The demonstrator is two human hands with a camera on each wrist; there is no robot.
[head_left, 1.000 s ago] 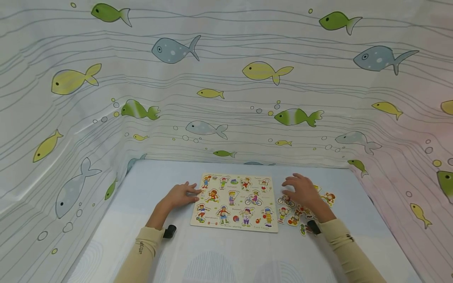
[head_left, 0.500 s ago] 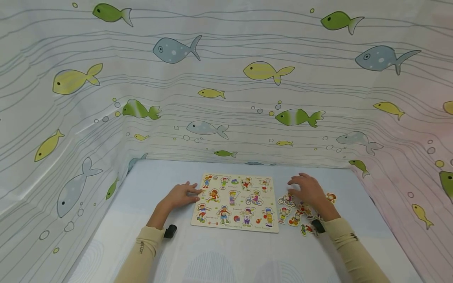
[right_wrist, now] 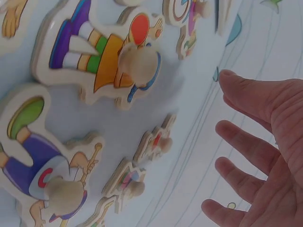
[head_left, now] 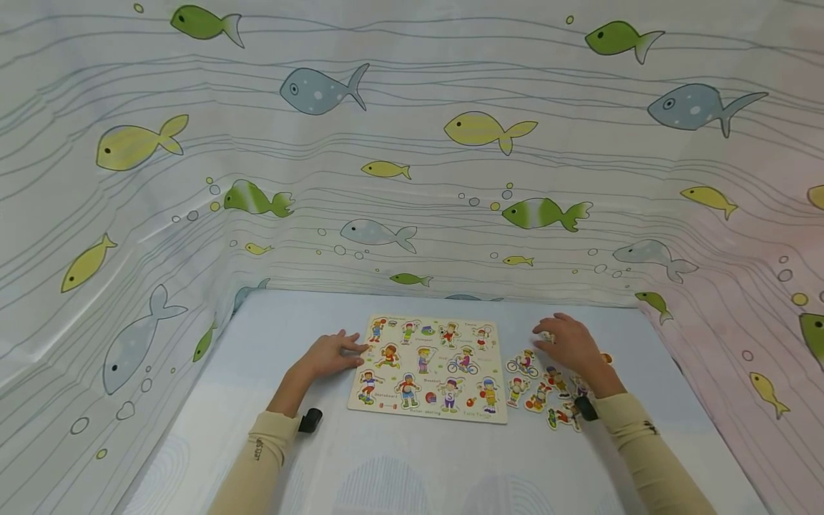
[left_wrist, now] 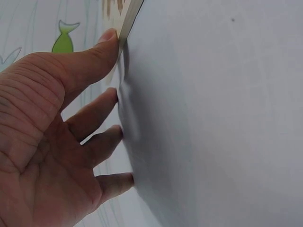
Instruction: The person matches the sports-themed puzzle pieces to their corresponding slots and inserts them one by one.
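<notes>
A wooden picture puzzle board (head_left: 405, 356) printed with figures playing sports lies flat on the table. My left hand (head_left: 330, 356) rests at its left side, fingers spread; in the left wrist view the thumb (left_wrist: 97, 59) touches the board's edge. My right hand (head_left: 569, 350) hovers with bent, separated fingers over loose puzzle pieces to the right of the board and holds nothing. Among them are a cyclist piece (head_left: 524, 363), a piece with an orange dress and red paddle (right_wrist: 106, 66), and one with purple overalls (right_wrist: 40, 165). Round knobs stand up from these pieces. The right palm hides some pieces.
A pale cloth with faint blue arches covers the table (head_left: 360, 465). Fish-patterned curtains (head_left: 309, 257) enclose the back and both sides. Dark wrist cameras sit at the left cuff (head_left: 310, 420) and the right cuff (head_left: 586, 408).
My right hand has shifted right, away from the board, uncovering the cyclist piece and several others. The left hand keeps its place at the board. The view has shifted very slightly.
</notes>
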